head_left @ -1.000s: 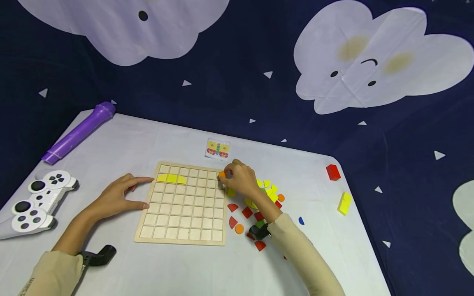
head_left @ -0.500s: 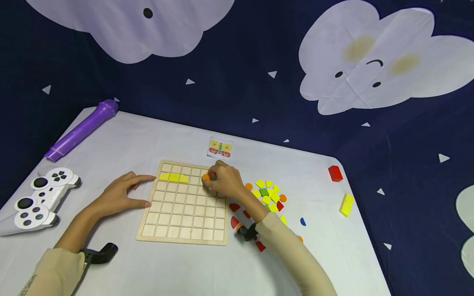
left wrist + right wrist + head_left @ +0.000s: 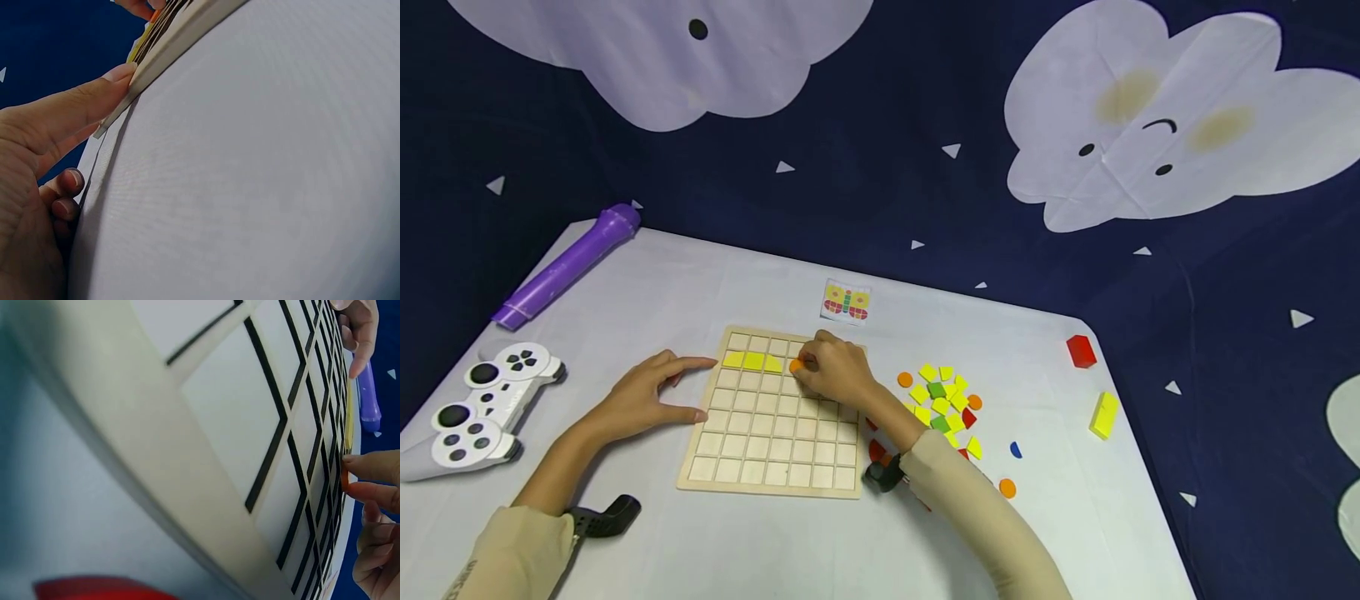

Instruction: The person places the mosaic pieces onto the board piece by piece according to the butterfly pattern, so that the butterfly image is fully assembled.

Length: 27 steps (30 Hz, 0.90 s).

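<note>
A wooden grid board (image 3: 767,425) lies flat on the white table. In its second row from the top, toward the left, sit three yellow pieces (image 3: 752,361) side by side. My right hand (image 3: 835,367) pinches a round orange piece (image 3: 796,366) between thumb and forefinger, over that same row, just right of the yellow ones. The right wrist view shows this orange piece (image 3: 344,478) at the fingertips, low against the grid. My left hand (image 3: 647,392) rests at the board's left edge, its thumb and forefinger stretched apart and touching the rim.
Loose yellow, green, red and orange pieces (image 3: 940,404) lie right of the board. Behind it is a small butterfly picture card (image 3: 846,302). A white game controller (image 3: 486,408) and purple microphone-shaped object (image 3: 568,267) lie left; red (image 3: 1081,352) and yellow blocks (image 3: 1103,416) stand far right.
My right hand has carried the orange piece leftward, from the board's right edge to beside the yellow pieces. The left hand has stayed at the left edge.
</note>
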Tool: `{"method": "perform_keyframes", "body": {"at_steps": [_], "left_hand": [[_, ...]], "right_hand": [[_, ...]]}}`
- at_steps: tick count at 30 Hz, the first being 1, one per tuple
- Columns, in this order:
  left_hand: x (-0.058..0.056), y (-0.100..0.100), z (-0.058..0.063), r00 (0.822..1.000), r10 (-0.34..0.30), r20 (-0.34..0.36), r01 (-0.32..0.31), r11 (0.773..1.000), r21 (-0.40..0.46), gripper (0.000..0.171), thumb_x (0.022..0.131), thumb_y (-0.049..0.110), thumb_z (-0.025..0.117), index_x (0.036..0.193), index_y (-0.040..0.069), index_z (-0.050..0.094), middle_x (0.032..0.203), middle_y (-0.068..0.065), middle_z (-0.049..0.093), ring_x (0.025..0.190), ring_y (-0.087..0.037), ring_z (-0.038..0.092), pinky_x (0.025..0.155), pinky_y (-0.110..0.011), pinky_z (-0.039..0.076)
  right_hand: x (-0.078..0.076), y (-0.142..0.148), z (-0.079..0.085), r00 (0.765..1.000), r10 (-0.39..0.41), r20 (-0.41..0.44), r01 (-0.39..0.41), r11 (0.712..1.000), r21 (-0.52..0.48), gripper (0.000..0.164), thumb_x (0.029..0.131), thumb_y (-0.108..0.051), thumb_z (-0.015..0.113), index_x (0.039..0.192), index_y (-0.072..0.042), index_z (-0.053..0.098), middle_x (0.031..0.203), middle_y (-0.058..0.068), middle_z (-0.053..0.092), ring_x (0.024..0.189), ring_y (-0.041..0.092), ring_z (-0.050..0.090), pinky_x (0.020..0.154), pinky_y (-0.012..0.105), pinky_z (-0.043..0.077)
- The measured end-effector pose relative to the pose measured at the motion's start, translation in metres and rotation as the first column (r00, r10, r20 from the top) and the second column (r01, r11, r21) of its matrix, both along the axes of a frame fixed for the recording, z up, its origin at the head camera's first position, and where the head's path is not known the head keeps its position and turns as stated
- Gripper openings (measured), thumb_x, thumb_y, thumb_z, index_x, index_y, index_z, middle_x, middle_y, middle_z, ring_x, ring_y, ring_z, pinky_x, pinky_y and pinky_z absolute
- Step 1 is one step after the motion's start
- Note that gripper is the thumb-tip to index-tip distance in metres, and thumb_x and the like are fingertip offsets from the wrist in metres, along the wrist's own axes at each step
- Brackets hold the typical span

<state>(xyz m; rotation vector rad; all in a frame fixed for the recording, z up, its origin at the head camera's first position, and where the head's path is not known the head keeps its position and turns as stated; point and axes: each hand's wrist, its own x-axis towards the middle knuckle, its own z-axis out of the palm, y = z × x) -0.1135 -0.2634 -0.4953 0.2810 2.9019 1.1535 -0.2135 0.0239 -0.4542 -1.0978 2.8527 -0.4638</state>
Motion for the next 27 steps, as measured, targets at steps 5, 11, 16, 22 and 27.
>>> {"method": "perform_keyframes", "body": {"at_steps": [5, 11, 16, 22, 27], "left_hand": [[-0.001, 0.001, 0.001, 1.000, -0.001, -0.003, 0.001, 1.000, -0.006, 0.077, 0.069, 0.039, 0.088, 0.135, 0.013, 0.060, 0.084, -0.001, 0.037, 0.076, -0.015, 0.034, 0.066, -0.031, 0.027], [0.001, 0.002, 0.002, 1.000, 0.003, 0.009, -0.002, 1.000, -0.018, 0.076, 0.071, 0.040, 0.088, 0.136, 0.013, 0.060, 0.083, -0.001, 0.037, 0.077, -0.015, 0.035, 0.067, -0.032, 0.028], [0.002, 0.002, 0.000, 1.000, -0.002, -0.002, 0.002, 1.000, -0.008, 0.074, 0.071, 0.038, 0.088, 0.135, 0.013, 0.060, 0.083, -0.001, 0.037, 0.077, -0.014, 0.036, 0.067, -0.031, 0.029], [0.002, 0.001, -0.002, 1.000, -0.005, -0.027, 0.005, 1.000, -0.004, 0.074, 0.070, 0.037, 0.088, 0.135, 0.014, 0.061, 0.083, 0.000, 0.037, 0.076, -0.013, 0.035, 0.066, -0.030, 0.028], [0.002, 0.001, -0.002, 0.999, -0.010, -0.036, 0.010, 1.000, -0.005, 0.074, 0.070, 0.038, 0.088, 0.135, 0.014, 0.060, 0.083, 0.000, 0.036, 0.076, -0.012, 0.035, 0.066, -0.030, 0.028]], "right_hand": [[0.002, -0.003, 0.001, 0.999, -0.021, 0.034, 0.022, 0.999, -0.023, 0.018, 0.092, -0.028, 0.072, 0.100, -0.012, 0.076, 0.088, 0.001, 0.062, 0.067, 0.007, 0.053, 0.056, 0.016, 0.040], [0.004, -0.009, 0.002, 0.994, -0.051, 0.093, 0.050, 0.999, 0.020, 0.018, 0.095, -0.027, 0.069, 0.104, -0.013, 0.075, 0.092, 0.001, 0.063, 0.067, 0.008, 0.054, 0.054, 0.018, 0.041], [0.004, -0.007, 0.008, 0.992, -0.070, 0.109, 0.065, 0.996, 0.055, 0.024, 0.093, -0.032, 0.070, 0.111, -0.016, 0.075, 0.097, 0.000, 0.064, 0.072, 0.007, 0.056, 0.057, 0.018, 0.043], [0.004, 0.011, 0.016, 0.993, -0.049, 0.111, 0.048, 0.999, 0.013, 0.031, 0.092, -0.031, 0.071, 0.119, -0.017, 0.072, 0.091, -0.002, 0.059, 0.071, 0.008, 0.053, 0.060, 0.020, 0.042], [0.003, 0.040, 0.020, 0.993, -0.074, 0.097, 0.076, 0.997, -0.023, 0.028, 0.091, -0.028, 0.073, 0.115, -0.015, 0.074, 0.084, -0.002, 0.054, 0.065, 0.009, 0.047, 0.057, 0.021, 0.038]]}}
